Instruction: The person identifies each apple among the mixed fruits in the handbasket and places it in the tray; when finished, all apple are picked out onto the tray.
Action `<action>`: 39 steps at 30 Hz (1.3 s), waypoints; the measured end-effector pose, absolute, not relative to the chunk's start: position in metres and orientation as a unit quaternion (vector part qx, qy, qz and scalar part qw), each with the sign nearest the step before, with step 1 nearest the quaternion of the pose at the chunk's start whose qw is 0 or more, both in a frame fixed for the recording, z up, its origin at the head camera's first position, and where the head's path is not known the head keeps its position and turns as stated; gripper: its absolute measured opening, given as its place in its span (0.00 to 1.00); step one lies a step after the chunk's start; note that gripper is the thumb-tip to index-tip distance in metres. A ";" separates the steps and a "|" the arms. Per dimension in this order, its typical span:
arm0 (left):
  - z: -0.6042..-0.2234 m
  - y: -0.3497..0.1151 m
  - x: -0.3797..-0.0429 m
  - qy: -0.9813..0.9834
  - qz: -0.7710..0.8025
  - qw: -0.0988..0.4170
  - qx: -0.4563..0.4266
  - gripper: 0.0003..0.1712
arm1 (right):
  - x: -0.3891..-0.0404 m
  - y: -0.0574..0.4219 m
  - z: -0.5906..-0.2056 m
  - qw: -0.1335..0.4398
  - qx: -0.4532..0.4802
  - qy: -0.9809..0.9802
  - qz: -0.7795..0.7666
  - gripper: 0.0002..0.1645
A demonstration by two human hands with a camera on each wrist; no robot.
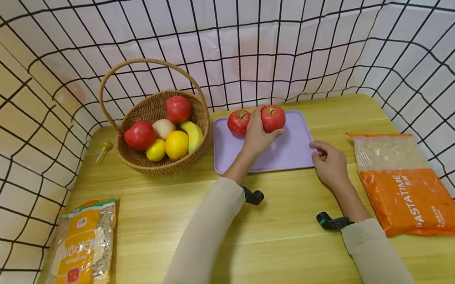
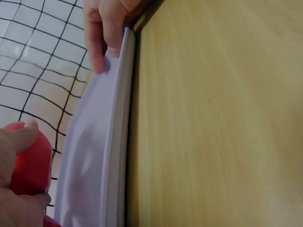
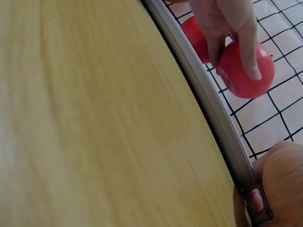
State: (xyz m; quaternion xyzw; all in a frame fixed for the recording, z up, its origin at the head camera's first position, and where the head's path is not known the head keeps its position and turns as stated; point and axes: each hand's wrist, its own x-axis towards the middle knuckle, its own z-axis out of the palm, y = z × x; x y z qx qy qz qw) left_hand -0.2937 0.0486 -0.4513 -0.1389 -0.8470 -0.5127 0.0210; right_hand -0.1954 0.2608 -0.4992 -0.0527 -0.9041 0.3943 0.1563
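My left hand point(image 1: 259, 135) grips a red apple point(image 1: 273, 118) over the purple tray point(image 1: 290, 154). In the right wrist view that apple point(image 3: 247, 71) sits between the thumb and fingers. A second red apple point(image 1: 239, 122) lies on the tray, just left of the hand and partly covered by it. At the tray's right edge, my right hand point(image 1: 330, 162) pinches the rim with curled fingers. The left wrist view shows the right hand's fingertips point(image 2: 98, 64) on the tray's far end, thumb and fingers about the rim.
A wicker basket point(image 1: 164, 168) with apples, a lemon, an orange and a banana stands left of the tray. A lollipop point(image 1: 106, 147) lies beside it. One bag of grain point(image 1: 83, 249) is at front left, an orange pasta bag point(image 1: 413, 192) at right. Black wire mesh point(image 1: 257, 25) surrounds the table.
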 end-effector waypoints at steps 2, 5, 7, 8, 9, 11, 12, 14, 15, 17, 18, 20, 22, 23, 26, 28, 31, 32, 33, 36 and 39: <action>-0.453 0.053 -0.295 -0.847 -0.515 0.019 -0.130 0.52 | -0.196 0.261 -0.499 0.158 -0.052 -0.904 0.394 0.19; -0.458 0.061 -0.297 -0.851 -0.512 0.019 -0.116 0.53 | -0.196 0.262 -0.498 0.163 -0.048 -0.904 0.393 0.19; -0.463 0.065 -0.298 -0.853 -0.511 0.024 -0.104 0.54 | -0.196 0.262 -0.498 0.163 -0.047 -0.903 0.394 0.19; -0.465 0.067 -0.298 -0.852 -0.513 0.030 -0.098 0.54 | -0.196 0.262 -0.499 0.162 -0.047 -0.903 0.394 0.19; -0.468 0.068 -0.299 -0.850 -0.517 0.038 -0.093 0.54 | -0.196 0.262 -0.499 0.161 -0.048 -0.904 0.394 0.19; -0.472 0.071 -0.300 -0.847 -0.523 0.054 -0.085 0.54 | -0.195 0.262 -0.500 0.158 -0.050 -0.904 0.395 0.19; -0.473 0.073 -0.300 -0.844 -0.527 0.062 -0.082 0.54 | -0.195 0.262 -0.500 0.157 -0.052 -0.903 0.395 0.19; -0.476 0.074 -0.301 -0.842 -0.529 0.076 -0.078 0.54 | -0.195 0.262 -0.500 0.156 -0.053 -0.903 0.397 0.19; -0.477 0.075 -0.302 -0.842 -0.527 0.081 -0.077 0.53 | -0.195 0.262 -0.500 0.156 -0.053 -0.903 0.397 0.19; -0.478 0.076 -0.303 -0.846 -0.521 0.086 -0.076 0.53 | -0.196 0.262 -0.500 0.157 -0.053 -0.903 0.397 0.19; -0.478 0.076 -0.304 -0.848 -0.516 0.088 -0.077 0.53 | -0.196 0.262 -0.500 0.158 -0.053 -0.903 0.396 0.19; -0.478 0.077 -0.304 -0.853 -0.508 0.087 -0.078 0.54 | -0.197 0.262 -0.500 0.158 -0.053 -0.903 0.395 0.19; -0.477 0.076 -0.304 -0.857 -0.502 0.082 -0.080 0.56 | -0.197 0.262 -0.501 0.158 -0.054 -0.903 0.395 0.19; -0.475 0.075 -0.303 -0.859 -0.500 0.076 -0.081 0.57 | -0.197 0.262 -0.501 0.158 -0.054 -0.903 0.395 0.19; -0.471 0.071 -0.298 -0.864 -0.494 0.055 -0.085 0.61 | -0.197 0.262 -0.501 0.159 -0.052 -0.903 0.396 0.19; -0.468 0.065 -0.294 -0.867 -0.489 0.040 -0.090 0.63 | -0.197 0.262 -0.501 0.158 -0.051 -0.903 0.397 0.19; -0.464 0.056 -0.288 -0.867 -0.486 0.022 -0.106 0.64 | -0.197 0.262 -0.501 0.159 -0.051 -0.903 0.397 0.19; -0.462 0.052 -0.285 -0.868 -0.484 0.017 -0.110 0.64 | -0.197 0.262 -0.501 0.159 -0.051 -0.903 0.397 0.19; -0.461 0.049 -0.283 -0.867 -0.484 0.013 -0.115 0.64 | -0.197 0.262 -0.501 0.159 -0.050 -0.903 0.397 0.19; -0.453 0.037 -0.273 -0.863 -0.493 -0.011 -0.115 0.66 | -0.197 0.262 -0.501 0.160 -0.048 -0.903 0.396 0.19; -0.443 0.024 -0.262 -0.862 -0.494 -0.033 -0.110 0.71 | -0.196 0.262 -0.501 0.160 -0.048 -0.903 0.396 0.19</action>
